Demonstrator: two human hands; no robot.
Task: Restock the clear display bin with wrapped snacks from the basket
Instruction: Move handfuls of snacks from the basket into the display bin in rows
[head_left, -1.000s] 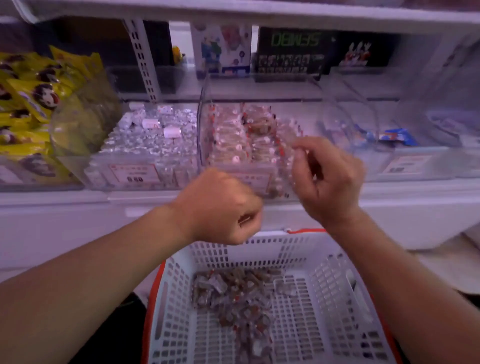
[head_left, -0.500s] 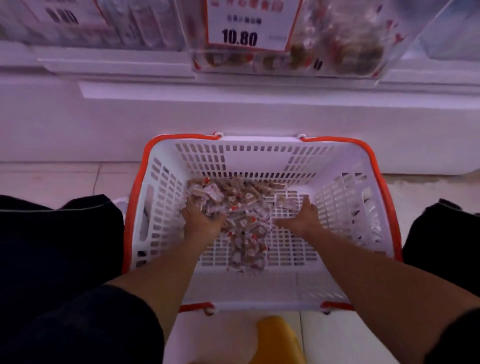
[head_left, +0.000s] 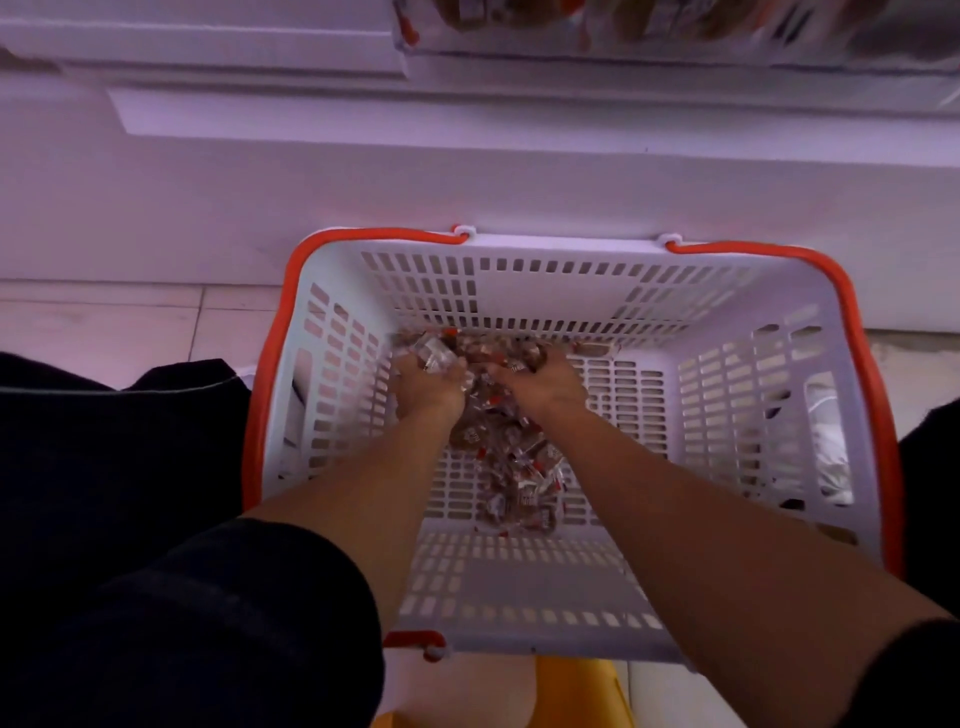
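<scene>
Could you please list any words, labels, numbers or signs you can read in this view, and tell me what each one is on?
None can be read.
Snack wrappers in the basket: dark printed patches, too small and blurred to read.
Display bin at the top edge: only its lower part shows, with blurred packets behind the clear wall; no price tag in view.

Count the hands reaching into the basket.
2. The left hand and the right hand sit side by side in the wrapped snacks, at the far end of the basket.

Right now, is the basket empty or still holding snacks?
Still holding snacks: a pile of wrapped snacks covers part of the basket floor, with bare floor around it.
</scene>
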